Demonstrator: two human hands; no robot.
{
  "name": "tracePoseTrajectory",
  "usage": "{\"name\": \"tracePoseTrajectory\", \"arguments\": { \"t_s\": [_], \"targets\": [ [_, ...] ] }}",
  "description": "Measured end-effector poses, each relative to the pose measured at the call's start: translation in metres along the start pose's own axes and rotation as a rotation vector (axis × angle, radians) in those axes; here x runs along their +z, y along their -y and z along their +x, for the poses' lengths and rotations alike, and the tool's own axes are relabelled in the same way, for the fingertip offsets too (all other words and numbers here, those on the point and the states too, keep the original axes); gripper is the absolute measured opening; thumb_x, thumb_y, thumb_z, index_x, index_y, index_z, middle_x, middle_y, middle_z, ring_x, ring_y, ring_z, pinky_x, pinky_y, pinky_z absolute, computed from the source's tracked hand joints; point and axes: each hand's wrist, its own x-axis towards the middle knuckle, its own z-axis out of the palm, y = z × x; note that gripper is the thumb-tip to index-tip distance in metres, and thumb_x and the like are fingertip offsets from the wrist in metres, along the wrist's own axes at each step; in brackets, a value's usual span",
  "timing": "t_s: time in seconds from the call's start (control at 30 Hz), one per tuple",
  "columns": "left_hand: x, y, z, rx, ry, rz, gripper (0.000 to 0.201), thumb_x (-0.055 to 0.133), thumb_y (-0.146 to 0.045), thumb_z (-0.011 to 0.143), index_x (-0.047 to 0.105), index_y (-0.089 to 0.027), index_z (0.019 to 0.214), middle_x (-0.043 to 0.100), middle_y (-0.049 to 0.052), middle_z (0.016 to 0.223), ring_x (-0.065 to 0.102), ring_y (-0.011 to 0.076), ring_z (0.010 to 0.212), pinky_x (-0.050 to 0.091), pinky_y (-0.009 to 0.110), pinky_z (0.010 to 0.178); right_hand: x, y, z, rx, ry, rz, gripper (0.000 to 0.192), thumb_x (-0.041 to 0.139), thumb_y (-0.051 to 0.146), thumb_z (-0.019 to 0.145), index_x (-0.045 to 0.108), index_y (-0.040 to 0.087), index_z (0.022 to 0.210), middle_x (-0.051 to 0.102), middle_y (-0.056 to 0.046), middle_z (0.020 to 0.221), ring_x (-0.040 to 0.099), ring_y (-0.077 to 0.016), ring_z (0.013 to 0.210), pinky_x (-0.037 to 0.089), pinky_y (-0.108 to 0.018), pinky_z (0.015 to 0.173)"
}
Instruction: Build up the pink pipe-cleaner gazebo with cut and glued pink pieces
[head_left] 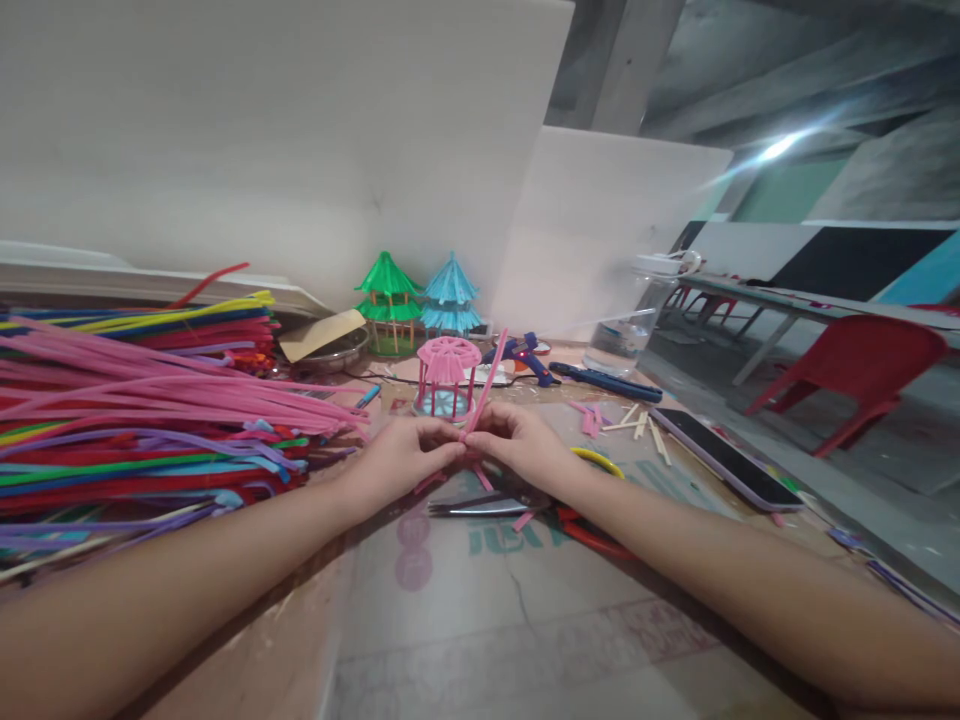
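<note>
My left hand and my right hand meet at the table's middle, both pinching a pink pipe cleaner that sticks up and to the right between them. Just behind the hands stands a small pink pavilion model with a round roof. Scissors with red and yellow handles lie on the table under my right wrist, with short pink offcuts around them.
A large heap of coloured pipe cleaners fills the left. Green and blue pavilion models stand at the back wall. A glue gun, a phone, wooden sticks and a water bottle lie right. A red chair stands beyond the table.
</note>
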Motion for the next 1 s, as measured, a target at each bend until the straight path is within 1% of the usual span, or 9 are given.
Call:
{"name": "tracePoseTrajectory", "arguments": {
  "t_s": [0.13, 0.23, 0.43, 0.53, 0.63, 0.73, 0.87, 0.93, 1.0],
  "targets": [
    [0.0, 0.002, 0.001, -0.006, 0.007, 0.028, 0.025, 0.058, -0.035, 0.078, 0.073, -0.015, 0.08, 0.07, 0.003, 0.067, 0.061, 0.0146, 0.059, 0.044, 0.021, 0.051, 0.0, 0.002, -0.001, -0.016, 0.0, -0.038, 0.02, 0.062, 0.035, 0.071, 0.059, 0.017, 0.079, 0.064, -0.001, 0.075, 0.06, -0.014, 0.069, 0.048, -0.026, 0.066],
    [0.0, 0.003, 0.001, -0.001, 0.014, 0.034, 0.025, 0.057, -0.034, 0.078, 0.073, -0.015, 0.08, 0.069, 0.002, 0.064, 0.06, 0.0137, 0.057, 0.043, 0.02, 0.05, 0.001, 0.005, -0.003, -0.002, -0.003, -0.068, 0.018, 0.062, 0.033, 0.071, 0.059, 0.017, 0.079, 0.066, -0.001, 0.076, 0.061, -0.0139, 0.07, 0.048, -0.026, 0.066],
    [0.0, 0.005, 0.002, 0.022, 0.044, 0.014, 0.023, 0.056, -0.029, 0.08, 0.073, -0.015, 0.081, 0.07, 0.002, 0.066, 0.059, 0.0121, 0.054, 0.041, 0.019, 0.049, 0.001, 0.008, -0.004, 0.015, -0.074, -0.22, 0.017, 0.062, 0.032, 0.073, 0.06, 0.015, 0.076, 0.062, 0.0, 0.068, 0.056, -0.0126, 0.063, 0.044, -0.024, 0.059],
    [0.001, 0.007, 0.003, 0.012, 0.064, -0.006, 0.023, 0.054, -0.028, 0.082, 0.073, -0.014, 0.084, 0.072, 0.002, 0.069, 0.06, 0.0121, 0.055, 0.042, 0.019, 0.049, 0.001, 0.009, -0.003, 0.041, -0.091, -0.205, 0.015, 0.063, 0.03, 0.072, 0.06, 0.015, 0.074, 0.061, 0.0, 0.067, 0.055, -0.0122, 0.062, 0.043, -0.023, 0.058],
    [0.0, 0.01, 0.004, 0.029, 0.098, -0.034, 0.021, 0.056, -0.026, 0.081, 0.074, -0.016, 0.084, 0.074, 0.002, 0.075, 0.063, 0.0138, 0.063, 0.046, 0.02, 0.056, 0.002, 0.01, -0.003, 0.07, -0.082, -0.154, 0.013, 0.063, 0.028, 0.072, 0.058, 0.016, 0.072, 0.059, 0.002, 0.064, 0.055, -0.0114, 0.06, 0.043, -0.023, 0.057],
    [0.0, 0.012, 0.004, 0.052, 0.118, -0.035, 0.019, 0.058, -0.025, 0.08, 0.074, -0.018, 0.086, 0.074, 0.002, 0.078, 0.065, 0.0147, 0.069, 0.047, 0.021, 0.062, 0.003, 0.01, -0.003, 0.052, -0.088, -0.175, 0.013, 0.063, 0.028, 0.072, 0.057, 0.016, 0.071, 0.059, 0.002, 0.064, 0.054, -0.0113, 0.06, 0.043, -0.022, 0.057],
    [-0.002, 0.011, 0.003, 0.028, 0.123, 0.0, 0.025, 0.056, -0.031, 0.081, 0.074, -0.016, 0.086, 0.073, 0.002, 0.072, 0.061, 0.0133, 0.06, 0.043, 0.02, 0.054, 0.003, 0.008, -0.002, -0.016, -0.065, -0.203, 0.013, 0.062, 0.029, 0.073, 0.058, 0.016, 0.073, 0.061, 0.001, 0.068, 0.055, -0.0117, 0.062, 0.042, -0.022, 0.058],
    [-0.002, 0.01, 0.003, 0.014, 0.115, 0.012, 0.026, 0.055, -0.032, 0.081, 0.074, -0.014, 0.085, 0.072, 0.002, 0.069, 0.059, 0.0124, 0.056, 0.041, 0.02, 0.051, 0.003, 0.007, -0.002, -0.023, -0.054, -0.207, 0.014, 0.061, 0.029, 0.075, 0.058, 0.016, 0.073, 0.061, 0.001, 0.067, 0.055, -0.0118, 0.062, 0.042, -0.022, 0.058],
    [-0.002, 0.009, 0.002, 0.011, 0.109, 0.013, 0.026, 0.055, -0.032, 0.081, 0.074, -0.014, 0.084, 0.072, 0.003, 0.07, 0.059, 0.0129, 0.058, 0.042, 0.02, 0.052, 0.004, 0.006, 0.0, -0.016, -0.048, -0.189, 0.014, 0.06, 0.029, 0.075, 0.058, 0.016, 0.073, 0.061, 0.0, 0.067, 0.055, -0.0117, 0.062, 0.042, -0.023, 0.058]
  ]
}}
